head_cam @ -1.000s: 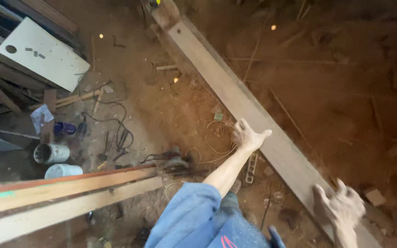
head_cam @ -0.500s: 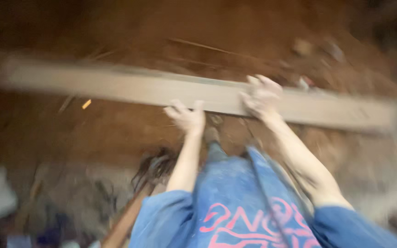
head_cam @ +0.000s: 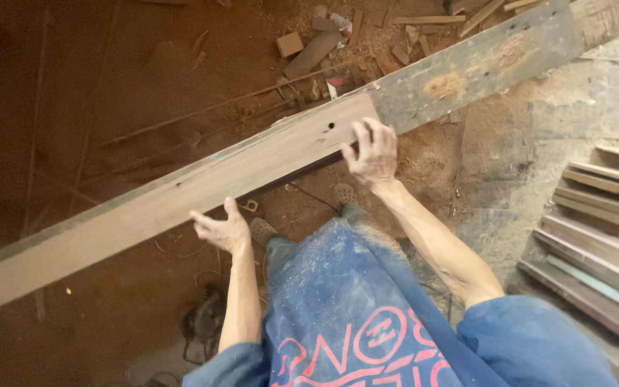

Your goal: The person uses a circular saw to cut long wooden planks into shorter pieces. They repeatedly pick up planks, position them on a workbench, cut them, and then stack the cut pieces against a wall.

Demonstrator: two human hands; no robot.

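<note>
A long wooden plank is held slantwise above the dirt floor, running from 8 o'clock up to 2 o'clock across the view. Its near edge is gripped by the right hand, fingers curled over the top beside a small hole. The left hand is open, thumb raised, pressed against the lower edge. Wood offcuts are scattered at 12 o'clock, and stacked boards lie at 4 o'clock.
</note>
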